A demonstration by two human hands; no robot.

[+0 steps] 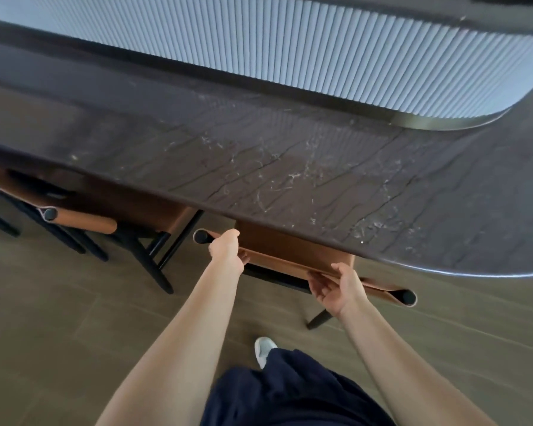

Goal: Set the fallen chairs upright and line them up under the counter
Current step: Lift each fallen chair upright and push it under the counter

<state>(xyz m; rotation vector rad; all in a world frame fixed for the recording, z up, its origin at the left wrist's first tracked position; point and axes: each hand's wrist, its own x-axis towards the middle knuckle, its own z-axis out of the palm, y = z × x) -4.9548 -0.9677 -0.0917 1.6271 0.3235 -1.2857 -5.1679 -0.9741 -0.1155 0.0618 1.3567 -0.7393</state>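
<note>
Both hands hold the top rail of the tan chair [290,252] at lower centre of the frame; the left hand [226,250] curls over it, the right hand [336,287] wraps it from below; the chair stands upright, partly under the dark counter [259,167], beside a second chair [83,221] at middle left. Its frame is likely stiff and fairly heavy, the leather soft; the rail gives the firmest hold.

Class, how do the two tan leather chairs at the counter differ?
The right tan leather chair is gripped at its backrest by the left hand and right hand; the left tan leather chair is untouched. The right chair shows one black leg, the left chair several. Both stand upright, seats under the dark stone counter.
</note>
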